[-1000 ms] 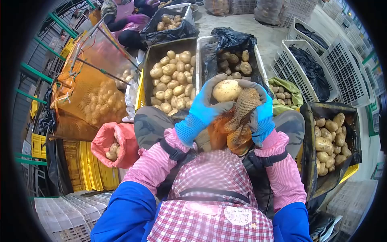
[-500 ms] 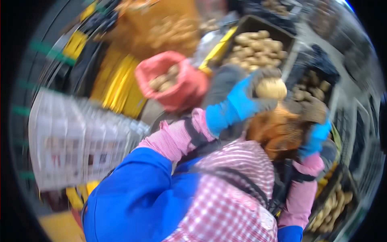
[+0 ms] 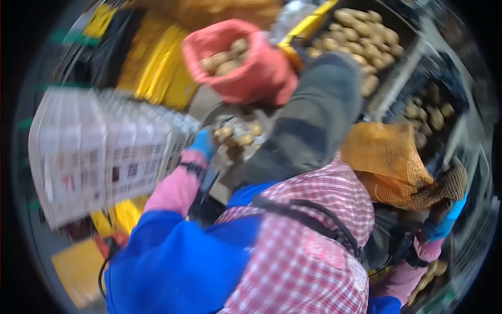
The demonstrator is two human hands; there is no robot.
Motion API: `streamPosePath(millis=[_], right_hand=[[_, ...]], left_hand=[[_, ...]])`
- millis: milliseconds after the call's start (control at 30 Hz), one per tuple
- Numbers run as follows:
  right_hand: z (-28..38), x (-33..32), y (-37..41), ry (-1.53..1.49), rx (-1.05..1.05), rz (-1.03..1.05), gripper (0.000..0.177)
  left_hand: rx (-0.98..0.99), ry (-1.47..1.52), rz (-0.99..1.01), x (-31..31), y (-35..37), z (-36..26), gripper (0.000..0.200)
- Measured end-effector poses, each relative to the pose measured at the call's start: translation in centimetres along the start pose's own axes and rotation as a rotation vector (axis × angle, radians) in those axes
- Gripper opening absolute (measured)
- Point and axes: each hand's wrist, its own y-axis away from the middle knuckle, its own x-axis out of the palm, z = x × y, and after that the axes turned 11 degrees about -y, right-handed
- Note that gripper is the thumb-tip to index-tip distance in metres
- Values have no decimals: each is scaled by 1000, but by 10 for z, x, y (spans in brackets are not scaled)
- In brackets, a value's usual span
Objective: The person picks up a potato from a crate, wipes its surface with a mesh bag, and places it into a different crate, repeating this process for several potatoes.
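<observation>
our right hand (image 3: 444,208) is clenched on the orange mesh sack (image 3: 384,162) bulging up-left of it; our left hand (image 3: 203,142) sits just beside small brown potatoes (image 3: 238,135), grip unclear.

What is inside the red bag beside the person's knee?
Several potatoes show in the open mouth of the red bag. Its cloth covers whatever lies deeper, so how full it is cannot be seen.
</observation>
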Motion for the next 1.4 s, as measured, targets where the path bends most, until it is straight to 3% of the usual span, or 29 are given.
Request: streamPosePath(millis=[33,167,200,233,267,333,367,400,433,500,567,600,633,700,733,800,833,900,933,967,1000,1067,1133,1167,1233,1267,1300,1367,1400], right_hand=[[11,8,2,99,-91,-27,52],[40,1,9,261,35,-188,55],[33,-2,13,248,-38,-137,44],[27,-16,22,147,64,-148,41],[28,-8,20,121,57,28,38],[4,-14,32,712,-139,362,48],[-6,-15,36,672,-90,486,44],[6,-9,27,665,153,652,39],[6,-9,22,651,191,720,36],[8,-22,15,649,242,764,56],[13,-34,7,630,256,658,42],[12,-39,4,625,263,606,36],[10,-43,6,631,286,596,42],[6,-51,10,656,334,575,55],[10,-53,5,669,325,572,52],[8,-61,10,648,342,542,51],[9,-61,14,635,339,532,51],[8,-62,19,652,378,527,50],[9,-60,21,665,388,517,50],[9,-58,23,659,367,516,49],[9,-59,23,659,340,516,49],[6,-58,28,643,263,465,50],[0,-52,39,696,186,365,49],[-6,-48,42,729,158,323,51],[-5,-48,41,702,127,336,50],[-15,-53,46,719,91,333,50],[-10,-54,42,719,217,379,47],[-2,-46,40,777,213,364,47],[-4,-45,42,794,206,356,47]], left_hand=[[99,-87,-32,28,-4,-28,26],[609,-216,45,149,35,-172,26],[752,-278,121,185,49,-201,26],[918,-384,165,220,87,-239,27],[948,-416,297,265,104,-259,27],[1001,-501,620,363,126,-279,27],[1024,-552,815,416,130,-282,29],[1179,-730,932,468,122,-275,32],[1333,-907,1053,521,108,-261,36],[1411,-1219,1178,626,64,-195,43],[1118,-1691,1312,705,36,-124,48],[1125,-1769,1416,727,21,-92,51],[1126,-1843,1522,739,9,-56,53],[1130,-2125,1652,743,-23,24,40],[1172,-2206,1684,740,-11,30,42],[986,-2077,1690,735,-14,39,48],[804,-1987,1848,737,-1,7,56],[267,-1826,1598,738,1,-27,68],[148,-1731,1527,740,-8,-31,66],[38,-1309,1555,728,-8,-53,64],[59,-1019,1714,720,-8,-80,63],[6,-661,1710,684,36,-151,60],[61,-351,1830,653,41,-189,58],[176,-266,1731,625,49,-215,58],[88,34,1554,569,71,-275,48],[217,167,1403,548,52,-307,43],[425,128,1445,517,67,-352,36],[798,12,1406,464,56,-445,29],[854,189,1448,450,26,-485,26]])
